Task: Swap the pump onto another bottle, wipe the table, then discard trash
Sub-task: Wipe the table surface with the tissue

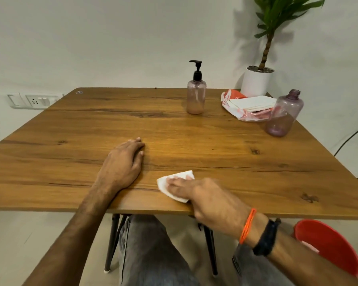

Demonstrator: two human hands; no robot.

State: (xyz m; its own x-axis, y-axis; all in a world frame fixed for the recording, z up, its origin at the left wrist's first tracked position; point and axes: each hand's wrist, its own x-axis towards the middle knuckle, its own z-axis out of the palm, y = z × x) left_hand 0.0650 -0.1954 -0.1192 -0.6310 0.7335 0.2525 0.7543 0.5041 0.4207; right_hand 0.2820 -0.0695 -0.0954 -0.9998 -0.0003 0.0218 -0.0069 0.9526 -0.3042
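Note:
A pink bottle [196, 98] with a black pump [197, 71] screwed on stands upright at the far middle of the wooden table [70, 129]. A wider purple bottle [284, 115] with no cap stands at the right. My right hand [207, 195] presses flat on a white tissue [163, 182] near the table's front edge, fingers over it. My left hand [123, 162] rests palm down on the table to the left, holding nothing.
An orange-and-white packet of tissues [246, 107] lies behind the purple bottle. A white pot with a plant [256, 79] stands at the far right corner. A red bin [329, 246] sits on the floor at the lower right. A wall socket [35, 101] is at the left.

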